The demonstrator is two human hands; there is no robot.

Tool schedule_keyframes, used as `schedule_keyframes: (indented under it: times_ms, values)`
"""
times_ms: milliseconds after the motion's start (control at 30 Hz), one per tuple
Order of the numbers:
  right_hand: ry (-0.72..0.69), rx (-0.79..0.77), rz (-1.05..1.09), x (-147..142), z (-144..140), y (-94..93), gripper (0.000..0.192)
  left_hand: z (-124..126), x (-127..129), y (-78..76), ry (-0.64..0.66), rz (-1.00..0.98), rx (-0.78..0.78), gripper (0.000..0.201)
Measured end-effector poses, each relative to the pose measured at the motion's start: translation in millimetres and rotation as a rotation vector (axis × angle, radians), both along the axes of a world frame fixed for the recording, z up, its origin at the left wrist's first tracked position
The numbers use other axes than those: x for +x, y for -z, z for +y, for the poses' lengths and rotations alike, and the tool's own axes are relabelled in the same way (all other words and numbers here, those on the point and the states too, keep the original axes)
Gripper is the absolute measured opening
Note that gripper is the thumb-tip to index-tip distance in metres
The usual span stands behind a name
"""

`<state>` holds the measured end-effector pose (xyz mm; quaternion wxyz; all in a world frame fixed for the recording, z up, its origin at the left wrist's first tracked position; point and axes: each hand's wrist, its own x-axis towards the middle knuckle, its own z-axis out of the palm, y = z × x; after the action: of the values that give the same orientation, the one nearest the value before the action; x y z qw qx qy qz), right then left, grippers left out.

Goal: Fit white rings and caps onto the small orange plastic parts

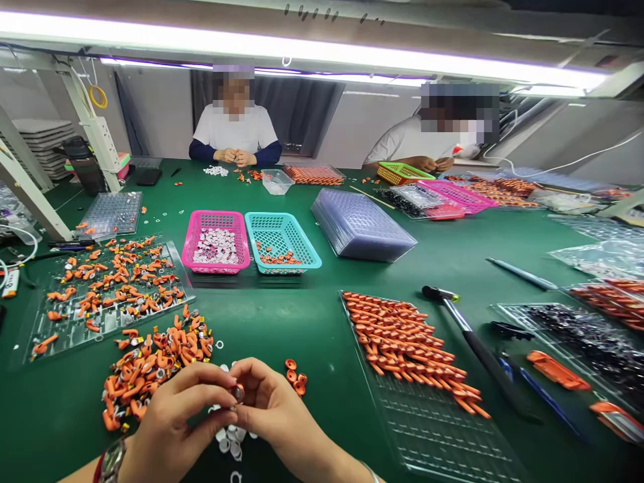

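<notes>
My left hand (184,416) and my right hand (276,409) meet low in the view, fingertips pinched together around a small earbud part (239,391), orange with a dark, shiny face. Fingers cover most of it. Beneath the hands lie white round pieces (232,443), partly hidden. Left of them is a heap of orange earbud pieces (161,355) with yellow and silver bits. Just beyond my right hand sit several orange cup-shaped caps (296,379).
A clear tray of orange stems (402,349) lies at right, beside a hammer (467,329) and pliers (546,396). Ahead stand a pink basket (186,251), a blue basket (314,258) and stacked clear trays (362,228). Another loaded tray (108,288) is at left. Two people work opposite.
</notes>
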<state>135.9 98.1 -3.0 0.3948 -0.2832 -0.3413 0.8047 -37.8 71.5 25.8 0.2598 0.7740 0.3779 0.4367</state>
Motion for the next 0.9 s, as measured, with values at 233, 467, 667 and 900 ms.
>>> schedule_keyframes:
  times_ms: [233, 467, 667, 900]
  values:
    - [-0.009, -0.011, 0.037, -1.0, -2.2, 0.0, 0.042, 0.0, -2.0, -5.6, -0.042, 0.045, 0.036, 0.023]
    - [-0.043, -0.017, 0.029, -1.2, -1.4, 4.2, 0.042, -4.6, -1.6, -2.7, 0.015, 0.153, 0.093, 0.035]
    - [-0.055, -0.03, 0.094, -1.3, -2.9, 3.0, 0.038, -4.6, -1.4, -5.9, -0.066, 0.134, 0.1, 0.03]
    - [0.007, 0.08, 0.064, -0.9, -3.1, -1.7, 0.038, -0.9, 0.0, -6.2, -0.091, 0.026, -0.029, 0.025]
